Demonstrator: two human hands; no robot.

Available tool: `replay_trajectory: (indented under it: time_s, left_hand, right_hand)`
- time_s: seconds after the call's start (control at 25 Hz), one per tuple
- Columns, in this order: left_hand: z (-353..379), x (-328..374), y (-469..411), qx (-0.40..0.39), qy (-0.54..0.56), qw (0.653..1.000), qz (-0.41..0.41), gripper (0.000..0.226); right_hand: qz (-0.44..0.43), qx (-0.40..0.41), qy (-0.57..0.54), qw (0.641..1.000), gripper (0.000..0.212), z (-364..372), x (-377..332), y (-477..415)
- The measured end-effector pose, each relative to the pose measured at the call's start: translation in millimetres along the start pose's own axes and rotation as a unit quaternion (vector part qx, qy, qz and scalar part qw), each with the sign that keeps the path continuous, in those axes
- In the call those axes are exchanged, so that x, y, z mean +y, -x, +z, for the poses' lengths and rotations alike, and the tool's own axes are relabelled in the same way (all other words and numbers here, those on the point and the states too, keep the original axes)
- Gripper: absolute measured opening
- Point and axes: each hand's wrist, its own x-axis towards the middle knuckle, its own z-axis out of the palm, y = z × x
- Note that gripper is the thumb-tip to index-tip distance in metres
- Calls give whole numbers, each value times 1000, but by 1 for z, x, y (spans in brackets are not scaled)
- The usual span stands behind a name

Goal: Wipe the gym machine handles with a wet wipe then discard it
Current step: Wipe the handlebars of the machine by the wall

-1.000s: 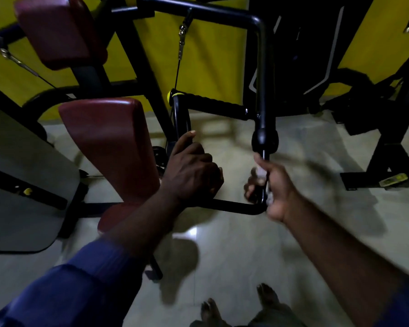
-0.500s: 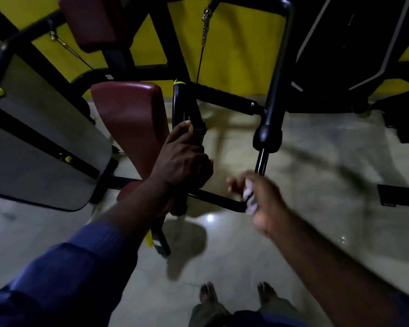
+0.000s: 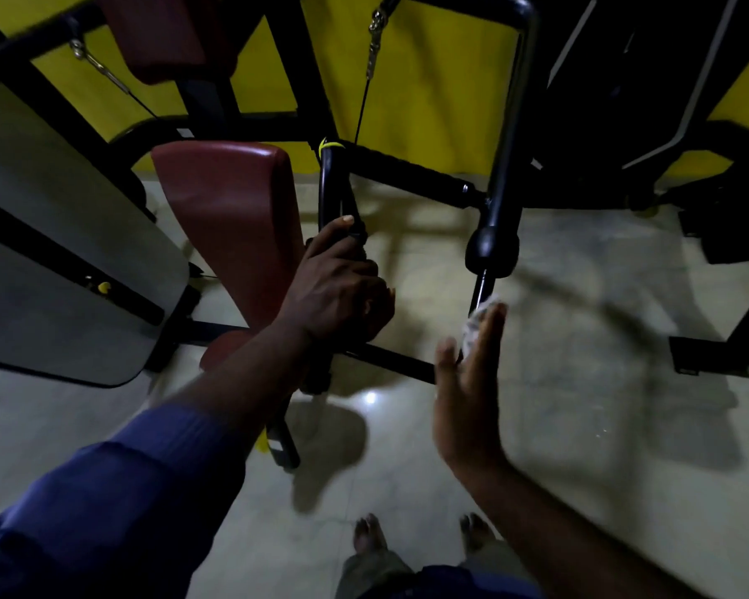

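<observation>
A pale, glossy tiled floor (image 3: 580, 425) fills the view from 3 round to 8 o'clock, catching a small glint of light. A flat yellow wall (image 3: 442, 80) runs across 12 o'clock. In front of it stands the gym machine frame (image 3: 513, 101), made of round black steel tubing bent at the corners. A smooth grey panel (image 3: 40, 252) with a rounded corner sits at 9 o'clock. A dark red seat pad (image 3: 230, 209), vinyl-looking and soft-edged, lies at 10 o'clock from centre.

A ribbed blue sleeve (image 3: 104, 503) comes in from 7 o'clock. The left hand (image 3: 336, 298) is clenched around the left handle (image 3: 331, 183), an upright black bar near centre, with the thumb laid up along it.

At 4 o'clock from that fist, the right hand (image 3: 468, 395) is blurred, fingers straight and together, not curled. The wet wipe (image 3: 474, 328), white and crumpled, lies against the inner side of those fingers and touches the right handle (image 3: 484, 287), a thin black rod hanging under a bulbous black knob (image 3: 491, 250).

Bare feet (image 3: 366, 533) show at 6 o'clock. A metal cable clip (image 3: 375, 28) hangs at 12 o'clock.
</observation>
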Motion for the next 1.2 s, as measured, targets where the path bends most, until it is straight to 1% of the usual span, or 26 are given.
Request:
replay_trajectory:
  time_s: [0.04,0.08,0.12,0.16,0.2,0.24,0.28,0.36,0.4,0.44,0.52,0.6,0.64,0.68,0.72,0.76,0.8,0.88,0.92,1.0,1.08,1.12,1.2]
  left_hand:
    - [-6,-6,-2,-17,1,1000,3,24]
    - [-13,-7,-11,-10,15,1000,0,30]
    - [-12,-6,-13,26,24,999,5,34]
    - [-13,-4,-12,37,37,998,16,37]
    - [-12,-5,-10,42,47,998,20,40]
    - [-11,-7,-11,35,64,997,22,41]
    - [-8,-9,-11,34,73,996,24,41]
    - [-8,-9,-12,36,80,996,24,39]
    - [-9,-8,-11,42,85,995,20,39]
    - [-7,-8,-11,49,82,995,17,39]
    - [-6,-11,-9,42,99,994,16,40]
    - [-3,-15,-9,44,161,986,10,33]
    - [-4,-17,-7,45,209,977,-1,28]
    - [-11,-21,-4,43,273,961,-21,27]
    - [-17,-26,3,45,332,941,-56,30]
    - [-22,-34,12,43,380,918,-104,35]
    - [-29,-41,22,45,414,895,-157,39]
    - [-34,-55,40,46,482,842,-236,40]
    - [-34,-59,46,40,512,815,-267,40]
    - [-38,-58,52,25,547,774,-319,40]
    - [-40,-53,53,17,578,733,-358,43]
    - [-39,-49,54,18,588,718,-371,43]
    - [-34,-44,54,33,588,709,-389,37]
  right_hand:
    - [-53,10,43,998,70,0,3,-3]
    - [-114,-25,128,985,69,-5,8,0]
    - [-187,-55,198,961,69,-12,24,-2]
    - [-236,-74,270,931,71,-31,27,-20]
    - [-278,-71,312,906,74,-46,37,-45]
    - [-297,-85,368,877,74,-62,34,-69]
    - [-303,-92,404,858,73,-72,30,-87]
    - [-295,-115,425,848,70,-77,27,-87]
    - [-283,-124,411,858,70,-70,25,-72]
    - [-277,-117,398,866,70,-61,24,-53]
    - [-240,-86,401,880,67,-33,16,-7]
    - [-149,-26,391,908,57,0,0,24]
    - [-104,8,377,920,53,16,-11,30]
    - [-62,32,339,938,55,32,-28,36]
    - [-27,48,272,961,61,47,-45,40]
    - [-2,45,203,978,68,60,-62,42]
    - [-3,29,164,986,73,71,-79,42]
    - [-29,11,184,982,74,89,-103,31]
    - [-18,18,189,982,69,92,-108,21]
    - [10,24,140,990,63,86,-110,6]
    - [13,19,93,995,57,70,-105,1]
    - [11,15,89,996,50,66,-102,2]
    - [22,17,112,993,22,72,-105,-10]
